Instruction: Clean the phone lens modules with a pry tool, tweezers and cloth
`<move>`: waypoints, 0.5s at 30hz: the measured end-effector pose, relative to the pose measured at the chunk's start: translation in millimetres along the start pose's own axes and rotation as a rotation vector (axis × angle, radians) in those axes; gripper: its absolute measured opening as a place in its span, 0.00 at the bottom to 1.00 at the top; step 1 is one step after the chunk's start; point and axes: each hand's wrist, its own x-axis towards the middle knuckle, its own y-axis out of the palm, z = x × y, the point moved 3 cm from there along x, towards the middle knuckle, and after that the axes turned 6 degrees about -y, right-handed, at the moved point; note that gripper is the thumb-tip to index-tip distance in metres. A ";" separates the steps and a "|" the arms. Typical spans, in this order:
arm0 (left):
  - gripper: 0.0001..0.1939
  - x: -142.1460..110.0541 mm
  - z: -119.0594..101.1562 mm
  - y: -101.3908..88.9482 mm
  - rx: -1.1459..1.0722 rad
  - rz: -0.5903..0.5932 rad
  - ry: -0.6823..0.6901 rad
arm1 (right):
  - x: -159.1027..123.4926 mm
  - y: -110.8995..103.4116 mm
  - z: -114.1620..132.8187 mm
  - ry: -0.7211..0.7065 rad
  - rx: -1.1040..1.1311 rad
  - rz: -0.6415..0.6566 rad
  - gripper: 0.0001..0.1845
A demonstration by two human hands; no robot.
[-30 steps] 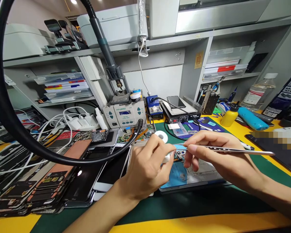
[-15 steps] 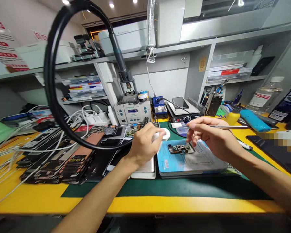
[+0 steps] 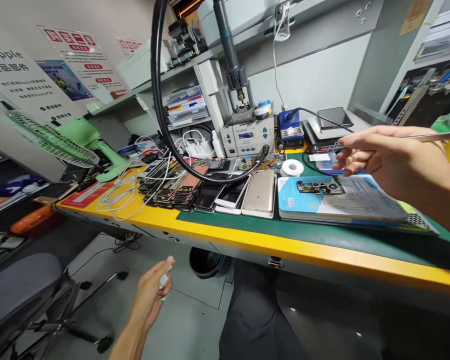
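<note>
My left hand (image 3: pixel 150 292) hangs low at the left, off the bench and above the floor. Its fingers are closed on a small white wad (image 3: pixel 164 281), which looks like tissue. Over the right part of the bench, my right hand (image 3: pixel 390 155) grips slim metal tweezers (image 3: pixel 440 136) between thumb and fingers; their tip is hidden. Left of and below that hand lies a small phone circuit board (image 3: pixel 320 186) with camera modules. The board rests on a stack of blue and white flat packs (image 3: pixel 300 203). A white tape roll (image 3: pixel 292 168) stands just behind the stack.
Phones (image 3: pixel 259 192) and stripped phone parts (image 3: pixel 189 192) line the bench, with white cables (image 3: pixel 120 192) beside them. A black hose (image 3: pixel 159 100) loops above, from the hot-air station (image 3: pixel 245 140). A dark bin (image 3: pixel 206 262) stands under the front edge; a chair (image 3: pixel 26 295) is at left.
My left hand left the area beside my right hand and dropped down to the left, past the bench edge. The view swung left and down. My right hand still holds the tweezers.
</note>
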 end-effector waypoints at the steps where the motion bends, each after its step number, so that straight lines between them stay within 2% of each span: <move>1: 0.22 10.6 17.0 -9.9 0.037 -0.027 -0.046 | -0.7 0.2 0.2 -0.004 -0.009 0.004 0.14; 4: 0.14 44.9 55.9 -22.4 0.153 -0.077 -0.186 | -2.4 0.5 -1.3 -0.025 -0.021 0.018 0.14; 7: 0.16 82.3 75.9 -19.5 0.254 -0.117 -0.291 | -2.5 1.2 -3.0 -0.059 -0.021 0.031 0.12; 11: 0.20 130.6 82.7 -8.9 0.359 -0.151 -0.354 | 0.8 0.7 -5.1 -0.035 -0.024 0.045 0.10; 15: 0.20 165.0 80.4 -1.6 0.449 -0.163 -0.373 | 6.7 -4.2 -9.0 -0.030 -0.016 0.032 0.08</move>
